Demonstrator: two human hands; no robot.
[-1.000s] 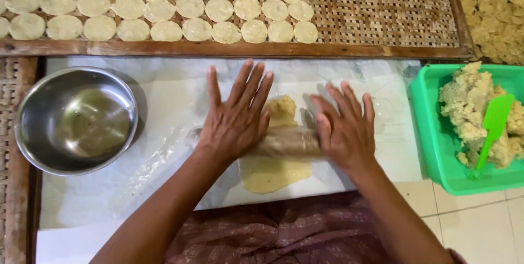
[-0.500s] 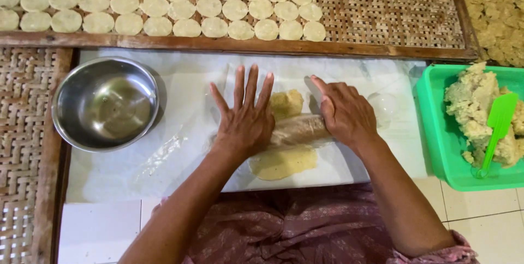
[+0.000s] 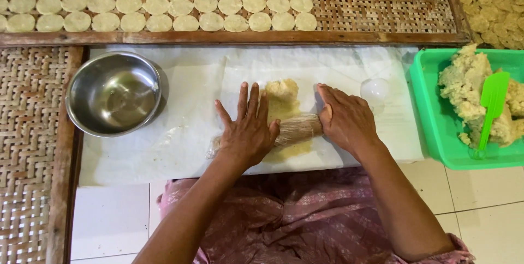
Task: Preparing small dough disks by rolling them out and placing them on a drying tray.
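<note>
Two hands flat on one rolling pin [image 3: 297, 129], palms down, fingers spread and unclenched, pressing rather than gripping. Left hand [image 3: 248, 130] over the pin's left end, fingertips reaching toward the top of the dough. Right hand [image 3: 346, 117] on the pin's right end, angled inward. Pin lying crosswise, slightly tilted, wrapped in clear plastic, sitting on a strip of pale yellow dough [image 3: 283, 100] flattened on the white sheet [image 3: 191, 133] right in front of the knees. Dough showing both above and below the pin. Left of the sheet's middle, a steel bowl [image 3: 114, 92], well apart from the hands. Near the right hand, just beyond its knuckles, a small clear round cup [image 3: 375, 89]. Far right, a green tub [image 3: 431, 133] with lumpy dough heaped inside and a green spatula [image 3: 491, 103] leaning on the heap. Across the top, a woven tray [image 3: 382, 2] lined with rows of round dough discs [image 3: 158, 2].
</note>
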